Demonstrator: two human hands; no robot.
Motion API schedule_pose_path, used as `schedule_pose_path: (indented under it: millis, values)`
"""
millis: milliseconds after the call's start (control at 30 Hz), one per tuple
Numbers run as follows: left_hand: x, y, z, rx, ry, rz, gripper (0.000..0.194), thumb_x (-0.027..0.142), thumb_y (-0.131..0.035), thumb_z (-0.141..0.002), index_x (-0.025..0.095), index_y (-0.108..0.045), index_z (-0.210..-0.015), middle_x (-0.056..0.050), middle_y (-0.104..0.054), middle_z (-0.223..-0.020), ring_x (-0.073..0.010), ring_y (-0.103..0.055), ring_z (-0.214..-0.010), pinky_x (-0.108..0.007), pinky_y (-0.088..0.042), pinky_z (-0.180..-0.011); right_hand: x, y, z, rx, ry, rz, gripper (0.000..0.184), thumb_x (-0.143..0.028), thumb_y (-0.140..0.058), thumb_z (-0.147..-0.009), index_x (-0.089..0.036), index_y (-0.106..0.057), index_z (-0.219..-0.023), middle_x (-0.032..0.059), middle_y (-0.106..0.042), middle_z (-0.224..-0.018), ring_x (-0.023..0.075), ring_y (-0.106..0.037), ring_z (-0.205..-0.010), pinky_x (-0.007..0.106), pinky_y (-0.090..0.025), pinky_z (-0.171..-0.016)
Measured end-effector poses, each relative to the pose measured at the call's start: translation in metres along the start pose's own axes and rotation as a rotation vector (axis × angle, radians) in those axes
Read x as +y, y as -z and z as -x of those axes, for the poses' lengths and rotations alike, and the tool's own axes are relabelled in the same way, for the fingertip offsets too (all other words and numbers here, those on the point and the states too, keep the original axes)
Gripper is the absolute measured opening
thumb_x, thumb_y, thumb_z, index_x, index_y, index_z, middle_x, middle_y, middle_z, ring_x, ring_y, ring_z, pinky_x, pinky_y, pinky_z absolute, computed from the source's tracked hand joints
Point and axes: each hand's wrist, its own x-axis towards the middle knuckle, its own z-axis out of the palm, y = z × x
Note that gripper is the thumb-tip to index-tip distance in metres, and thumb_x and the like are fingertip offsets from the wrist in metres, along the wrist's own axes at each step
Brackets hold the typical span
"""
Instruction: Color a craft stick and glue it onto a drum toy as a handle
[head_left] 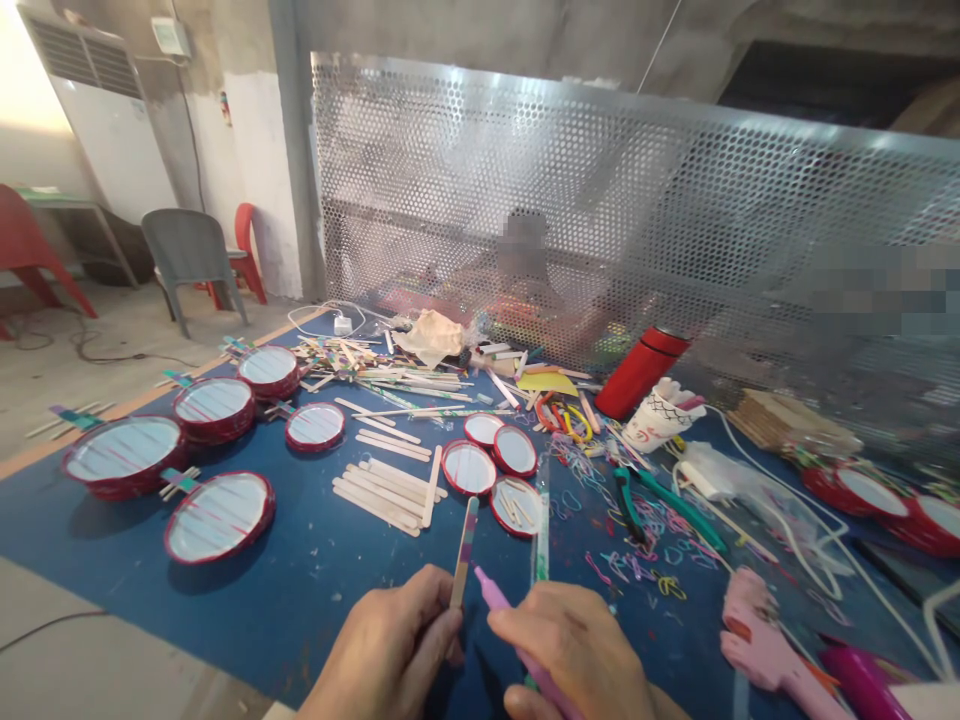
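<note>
At the bottom centre of the frame, the left hand (401, 640) is closed, thumb and fingers clamped on the lower end of a flat wooden craft stick with purple and teal coloured bands (466, 550), which stands nearly upright with a slight lean to the right. Just right of it, the right hand (574, 640) is closed around a pink pen-shaped marker (517, 635), whose tip points up and left, near the stick's banded face; whether the two touch cannot be made out. Both hands are over the near part of a dark blue counter (315, 610). Above and left of the left hand, plain pale wooden sticks (386, 495) lie side by side, with one set crosswise at their right end. Beyond the banded stick, near the middle of the frame, sit four small round white discs with red rims (469, 467), the lowest of them holding short stick pieces. Larger round white-topped pieces with red sides (217, 515) stand at the left of the frame, with sticks jutting from their edges. Right of centre, teal-handled pliers (679, 512) lie among loose coloured rubber bands (577, 470), below a red cylindrical bottle (641, 372) and a white patterned cup (656, 418) that leans and holds white sticks. A pink glue gun (769, 645) lies at the lower right.
</note>
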Motion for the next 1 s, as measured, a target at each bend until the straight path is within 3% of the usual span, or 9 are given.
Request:
schedule_pose_path:
  millis: [433, 567, 733, 1000]
  values:
    - [0.0018, 0.0004, -0.0002, -0.004, -0.004, -0.027, 0.017, 0.026, -0.04, -0.097, 0.022, -0.049, -0.083, 0.003, -0.069, -0.073, -0.0059, -0.051, -0.041, -0.011, -0.035, -0.037, 0.0003, -0.0038, 0.0022, -0.035, -0.001, -0.033, 0.033, -0.034, -0.035, -0.101, -0.01, -0.058, -0.097, 0.0008, -0.063, -0.063, 0.011, -0.06, -0.056, 0.025, -0.048, -0.061]
    - [0.0023, 0.0007, 0.0004, -0.004, 0.017, -0.009, 0.017, 0.027, -0.04, -0.097, 0.022, -0.05, -0.084, 0.003, -0.07, -0.073, -0.0063, -0.051, -0.04, -0.012, -0.035, -0.037, -0.0006, -0.0018, 0.0006, 0.05, -0.019, -0.004, 0.031, -0.033, -0.037, -0.1, -0.012, -0.059, -0.093, -0.0011, -0.061, -0.058, 0.01, -0.057, -0.05, 0.023, -0.047, -0.057]
    - [0.0025, 0.0008, 0.0001, -0.006, 0.017, -0.003, 0.017, 0.026, -0.04, -0.097, 0.022, -0.05, -0.083, 0.003, -0.07, -0.073, -0.0062, -0.051, -0.04, -0.012, -0.035, -0.038, -0.0027, 0.003, 0.0008, -0.035, -0.06, 0.002, 0.033, -0.036, -0.035, -0.101, -0.013, -0.059, -0.094, -0.0024, -0.06, -0.058, 0.0099, -0.058, -0.053, 0.023, -0.05, -0.064]
    - [0.001, -0.0002, 0.0014, 0.001, -0.009, -0.023, 0.017, 0.026, -0.04, -0.097, 0.022, -0.05, -0.083, 0.003, -0.07, -0.073, -0.0057, -0.051, -0.04, -0.011, -0.034, -0.037, -0.0018, -0.0027, 0.0002, -0.026, -0.016, -0.05, 0.032, -0.035, -0.036, -0.101, -0.011, -0.057, -0.097, -0.0011, -0.061, -0.06, 0.0103, -0.058, -0.053, 0.024, -0.048, -0.059]
